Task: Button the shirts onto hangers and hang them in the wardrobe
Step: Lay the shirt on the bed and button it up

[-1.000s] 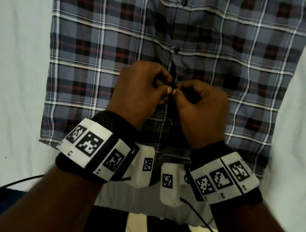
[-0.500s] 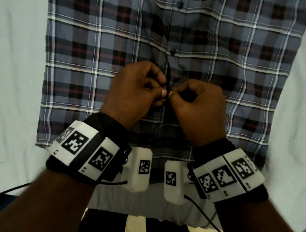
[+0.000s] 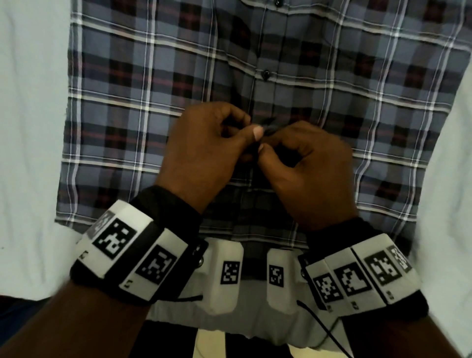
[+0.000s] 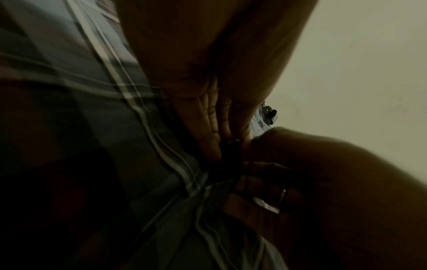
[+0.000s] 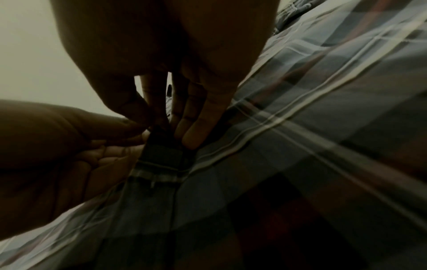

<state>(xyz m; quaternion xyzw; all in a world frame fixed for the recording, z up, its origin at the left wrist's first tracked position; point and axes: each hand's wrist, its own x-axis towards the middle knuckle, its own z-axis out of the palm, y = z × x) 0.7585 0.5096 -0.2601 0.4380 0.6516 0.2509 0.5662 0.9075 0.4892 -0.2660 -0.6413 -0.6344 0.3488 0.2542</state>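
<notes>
Change: against the view from 1 s back, both hands sit a little lower on the placket and the left thumb now rides just above the right thumb instead of meeting it tip to tip; the whole shirt has also slid slightly in the head view, which looks like the camera shifting.
Shirt: the plaid shirt [image 3: 143, 107] lies flat, front up, on a pale sheet [image 3: 30, 127], hem toward the person.
Left hand: the left hand [image 3: 204, 150] is curled, thumb and forefinger pinching the placket edge at mid-front; the left wrist view shows its fingers [image 4: 212, 117] bunched against the dark fold of cloth.
Right hand: the right hand [image 3: 314, 173] is curled too, pinching the opposite edge right beside the left thumb; the right wrist view shows its fingertips [image 5: 194, 138] pressed onto the strip of placket [image 5: 161, 153].
Button in hand: hidden between the 2 thumbs, so I cannot tell whether it is through its hole yet.
Done so far: 2 dark buttons above the hands look fastened, the nearer button [image 3: 265, 74] and a higher button [image 3: 277, 3] at the top edge.
Left to do: the placket below the hands down to the hem looks unfastened, though it is in shadow; by my reading the buttoning is past halfway on this shirt.
Hanger and wardrobe: neither shows in any view, so whether the shirt sits on a hanger cannot be told, and hanging it remains.
Wrists: marker-tagged wrist bands [image 3: 127, 253] on both arms, with thin cables trailing.
</notes>
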